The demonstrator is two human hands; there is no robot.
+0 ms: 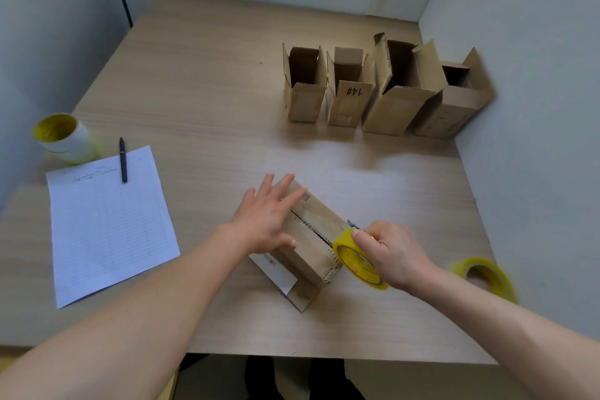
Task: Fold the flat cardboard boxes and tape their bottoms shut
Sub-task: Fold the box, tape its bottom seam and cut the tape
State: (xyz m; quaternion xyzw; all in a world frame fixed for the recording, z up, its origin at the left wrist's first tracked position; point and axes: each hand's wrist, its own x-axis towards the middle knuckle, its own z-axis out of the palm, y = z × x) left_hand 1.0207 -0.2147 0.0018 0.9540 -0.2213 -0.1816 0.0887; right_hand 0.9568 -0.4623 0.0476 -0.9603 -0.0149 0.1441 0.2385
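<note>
Cardboard box [311, 256] lies at six o'clock on the table [201, 91], left hand [269, 217] pressing its flaps [324, 217], fingers spread flat. Right hand [393, 253], fingers curled round the tape roll [352, 258], sits at the seam's [310, 226] four-o'clock end (seam gaping); best squeeze flaps together, draw tape straight toward ten o'clock.

Wooden table [211, 91]: boxes [303, 104], tape [487, 273], paper [107, 224], pen [123, 159]

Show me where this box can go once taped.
Widest bare patch: far left tabletop, between the four open boxes and the left wall. Another strip runs between those boxes and the box being taped. Crowded: paper, pen, tape stack at left; spare roll at right.
</note>
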